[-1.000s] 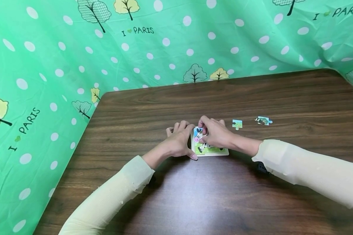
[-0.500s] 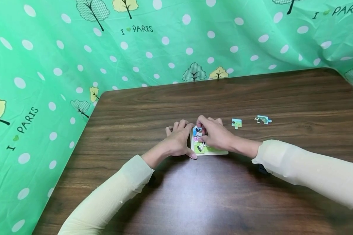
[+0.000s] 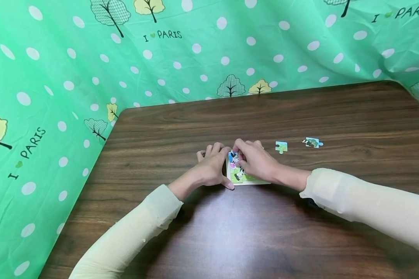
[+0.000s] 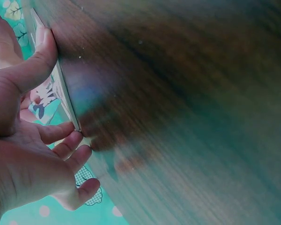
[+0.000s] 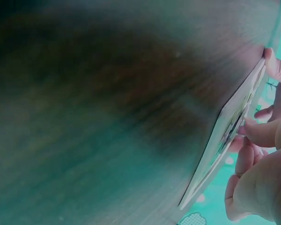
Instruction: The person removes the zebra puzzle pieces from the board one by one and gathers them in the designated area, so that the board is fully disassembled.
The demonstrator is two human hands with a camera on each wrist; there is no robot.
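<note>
A small jigsaw puzzle board (image 3: 252, 183) with a pale rim lies on the brown table, showing a cartoon black-and-white animal on green. My left hand (image 3: 211, 168) holds its left side, thumb at the near corner and index finger at the far corner; the other fingers spread beyond it. Over the board, my right hand (image 3: 258, 159) pinches a blue-topped puzzle piece (image 3: 232, 158) at the far left corner. That hand hides much of the board. In the right wrist view, the thumb and fingers meet low over the board (image 5: 203, 164); the piece itself is hard to make out there.
Two loose puzzle pieces lie right of the board: a blue-green one (image 3: 281, 147) and, farther right, one with a dark animal figure (image 3: 312, 142). Behind the wood-grain table (image 3: 181, 128) hangs a green dotted curtain (image 3: 195, 69).
My right hand has shifted and tilted slightly at the board's far left corner, the piece turning a little with it. The left hand keeps its hold on the board, and the loose pieces stay put.
</note>
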